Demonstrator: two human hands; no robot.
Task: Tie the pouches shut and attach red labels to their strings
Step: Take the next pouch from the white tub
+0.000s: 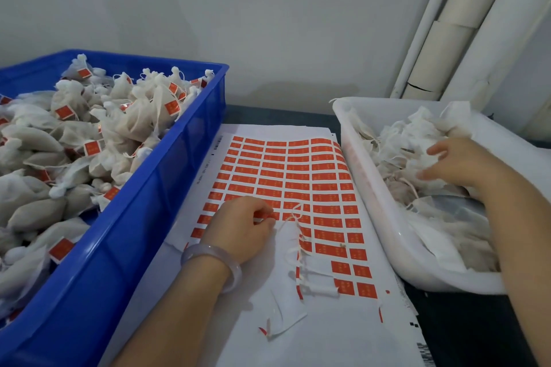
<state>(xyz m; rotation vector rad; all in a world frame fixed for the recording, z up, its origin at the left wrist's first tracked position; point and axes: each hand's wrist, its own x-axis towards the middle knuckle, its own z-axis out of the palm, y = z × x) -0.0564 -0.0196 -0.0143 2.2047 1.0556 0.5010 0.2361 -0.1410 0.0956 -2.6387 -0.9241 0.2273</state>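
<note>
The left hand (241,226) is resting on the sheet of labels (298,182) in the middle of the dark worktop (268,116). Its fingers are curling and pinching a red label (264,215). A flat pouch (290,235) is lying on the sheet just right of this hand.

On the right, the right hand (456,164) is reaching into the white tub (387,217) and touching the loose pouches (417,134). It is blurry, so I cannot tell if it is gripping one.

On the left, tied pouches (74,128) with red labels are filling the blue crate (167,188).
</note>
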